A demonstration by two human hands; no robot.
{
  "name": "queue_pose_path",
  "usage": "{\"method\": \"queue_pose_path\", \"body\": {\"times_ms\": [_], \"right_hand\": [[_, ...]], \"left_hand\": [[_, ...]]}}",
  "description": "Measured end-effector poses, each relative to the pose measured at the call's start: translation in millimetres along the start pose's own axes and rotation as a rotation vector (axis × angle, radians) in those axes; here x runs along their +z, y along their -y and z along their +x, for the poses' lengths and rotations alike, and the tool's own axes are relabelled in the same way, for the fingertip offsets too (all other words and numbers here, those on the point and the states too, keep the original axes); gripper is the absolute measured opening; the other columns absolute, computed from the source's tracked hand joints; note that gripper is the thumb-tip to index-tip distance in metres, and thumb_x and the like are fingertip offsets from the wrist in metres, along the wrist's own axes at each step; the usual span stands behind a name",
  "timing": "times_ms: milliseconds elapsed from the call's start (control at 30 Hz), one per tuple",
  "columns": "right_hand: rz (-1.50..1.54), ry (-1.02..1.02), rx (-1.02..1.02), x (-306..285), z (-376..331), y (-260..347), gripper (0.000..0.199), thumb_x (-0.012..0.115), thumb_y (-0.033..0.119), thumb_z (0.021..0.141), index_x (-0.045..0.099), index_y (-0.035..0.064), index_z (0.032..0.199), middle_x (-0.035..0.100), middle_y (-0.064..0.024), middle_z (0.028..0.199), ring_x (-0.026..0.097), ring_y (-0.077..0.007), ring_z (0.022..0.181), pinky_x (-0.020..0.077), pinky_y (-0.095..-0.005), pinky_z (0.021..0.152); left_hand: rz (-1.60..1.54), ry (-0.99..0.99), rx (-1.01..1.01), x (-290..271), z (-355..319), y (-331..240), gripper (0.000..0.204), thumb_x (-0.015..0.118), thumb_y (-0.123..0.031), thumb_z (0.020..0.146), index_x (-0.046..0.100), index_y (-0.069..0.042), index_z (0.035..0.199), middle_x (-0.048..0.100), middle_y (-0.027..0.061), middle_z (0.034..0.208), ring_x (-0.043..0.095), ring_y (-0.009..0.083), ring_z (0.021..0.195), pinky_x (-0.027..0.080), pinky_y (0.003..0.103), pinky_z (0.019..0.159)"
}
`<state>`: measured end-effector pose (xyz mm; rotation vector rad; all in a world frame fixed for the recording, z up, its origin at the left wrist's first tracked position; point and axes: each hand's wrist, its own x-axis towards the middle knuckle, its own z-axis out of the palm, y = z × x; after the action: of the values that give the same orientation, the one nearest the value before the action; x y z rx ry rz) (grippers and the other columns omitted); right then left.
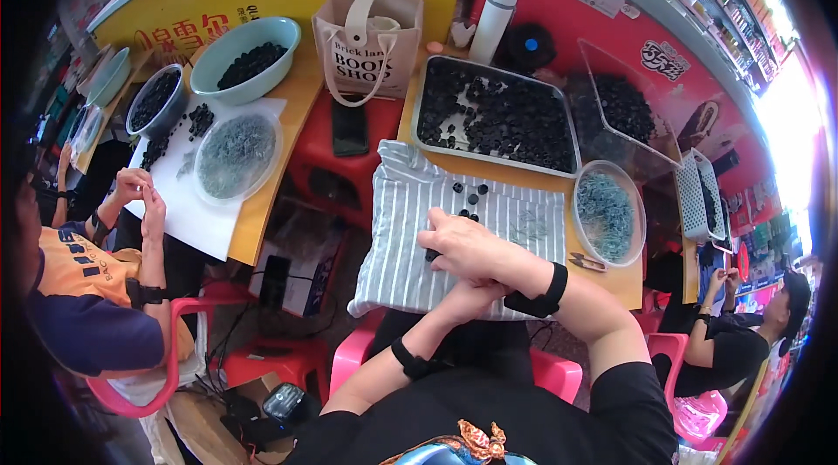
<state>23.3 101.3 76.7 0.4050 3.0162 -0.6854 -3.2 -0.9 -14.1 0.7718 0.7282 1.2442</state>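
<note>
Right hand [467, 242] lies palm-down on striped cloth [410, 229], fingers curled narrow, tips pressed on a small black round piece [433, 254] at the hand's left edge; grip on it partly hidden, so can't tell if pinched or just touched. Left hand [471, 295] sits directly beneath/behind the right, mostly covered by right wrist; fingers not visible, state can't tell. Both wrists carry black bands. Just ahead of right-hand knuckles: few loose black pieces [470, 194] on the cloth, apart from the hand. Further ahead, beyond cloth's far edge: metal tray [421, 90] w/ many black pieces. To the right of the hand, well apart: clear round bowl [583, 229] holding blue-grey thin bits; small tool [587, 263] lies near bowl's near rim. Ahead-right: clear plastic bin [594, 72] w/ more black pieces. Ahead-left, on red stool: dark phone [349, 127]; behind it a canvas tote bag [371, 37]. Far left: another person [87, 290] in orange top, hands raised together at a separate table [253, 212] w/ teal bowl [218, 81] of black pieces. Far right: a second person [742, 334] in black, seated.
</note>
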Motion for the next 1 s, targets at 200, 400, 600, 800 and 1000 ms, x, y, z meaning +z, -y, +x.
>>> {"method": "queue_pose_path", "body": {"times_ms": [200, 400, 600, 800, 1000], "right_hand": [[0.180, -0.041, 0.091, 0, -4, -7, 0.024, 0.069, -0.001, 0.068, 0.065, 0.0014, 0.092, 0.055, -0.0190, 0.096, 0.062, -0.0399, 0.089, 0.0517, -0.0456, 0.079], [0.174, -0.069, 0.184, -4, -20, -27, 0.021, 0.068, 0.003, 0.069, 0.064, 0.0025, 0.089, 0.054, -0.0173, 0.094, 0.061, -0.0388, 0.091, 0.0506, -0.0458, 0.078], [0.121, -0.117, 0.266, -18, -48, -45, 0.030, 0.073, 0.004, 0.068, 0.068, 0.0051, 0.097, 0.058, -0.0174, 0.097, 0.062, -0.0372, 0.088, 0.0508, -0.0438, 0.075], [0.293, -0.267, 0.147, -26, -35, -44, 0.025, 0.071, 0.004, 0.070, 0.069, 0.0057, 0.095, 0.061, -0.0172, 0.090, 0.063, -0.0370, 0.085, 0.0512, -0.0441, 0.075], [0.194, 0.009, -0.046, 5, -2, -2, 0.016, 0.068, 0.001, 0.073, 0.067, 0.0022, 0.089, 0.057, -0.0190, 0.094, 0.063, -0.0395, 0.089, 0.0514, -0.0471, 0.076]], "left_hand": [[0.010, 0.091, 0.075, 0, 4, 0, 0.034, 0.062, 0.001, 0.092, 0.060, -0.002, 0.126, 0.065, 0.0073, 0.121, 0.062, 0.0178, 0.112, 0.051, 0.034, 0.094], [-0.038, 0.207, 0.116, 0, 8, 0, 0.026, 0.061, 0.000, 0.094, 0.066, 0.000, 0.119, 0.069, 0.0068, 0.114, 0.063, 0.0147, 0.106, 0.050, 0.031, 0.093], [0.087, 0.185, 0.053, 2, 5, -10, 0.020, 0.063, -0.003, 0.094, 0.070, 0.001, 0.112, 0.070, 0.0055, 0.111, 0.062, 0.0112, 0.099, 0.050, 0.027, 0.087], [0.111, 0.198, 0.055, 3, 7, -15, 0.020, 0.063, -0.002, 0.094, 0.070, 0.001, 0.112, 0.070, 0.0056, 0.109, 0.063, 0.0127, 0.100, 0.050, 0.028, 0.090], [0.098, -0.063, 0.135, 8, -5, 0, 0.031, 0.061, 0.001, 0.094, 0.059, -0.002, 0.124, 0.065, 0.0073, 0.118, 0.062, 0.0181, 0.109, 0.051, 0.033, 0.095]]}}
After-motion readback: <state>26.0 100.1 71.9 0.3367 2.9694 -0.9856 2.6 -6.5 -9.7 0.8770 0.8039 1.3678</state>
